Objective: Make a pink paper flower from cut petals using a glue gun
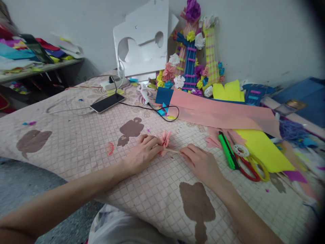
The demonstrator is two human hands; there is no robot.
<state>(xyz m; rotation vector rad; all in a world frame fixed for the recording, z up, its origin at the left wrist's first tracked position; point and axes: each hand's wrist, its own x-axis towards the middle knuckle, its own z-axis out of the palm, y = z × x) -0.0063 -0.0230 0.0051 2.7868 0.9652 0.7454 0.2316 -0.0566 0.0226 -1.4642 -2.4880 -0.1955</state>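
From my distant seat, the head view gives me mostly the table point(88, 145), covered with a pale, grid-patterned cloth that carries brown shapes. A white foam board point(149, 30) with cut-out holes leans against the wall at its far edge. Right of that stand guitar-shaped paper models, among them a blue model point(190, 64) and a yellow checked model point(210, 51), with paper blooms clustered around them. A long pink sheet point(223, 113) stretches across the right half of the cloth, and a yellow sheet point(266, 149) lies nearer me.

My right hand point(201, 162) is in the middle of the near area, its fingertips together on one end of the thin stick. My left hand point(145, 152) faces it, thumb and fingers closed on the pink paper flower where it meets that stick; the exact contact is hidden from me.

Beyond the left hand lies a dark-screened phone point(108, 102) with a cable attached. To the right of my right hand, scissors point(257, 177) with red and yellow handles lie beside a green cutter point(228, 149). A white glue gun point(144, 92) rests farther back.

The pink paper flower point(165, 139) sits between my hands, just above the cloth or touching it, I cannot tell. Smallest is the thin stick point(172, 151), spanning the gap from hand to hand.
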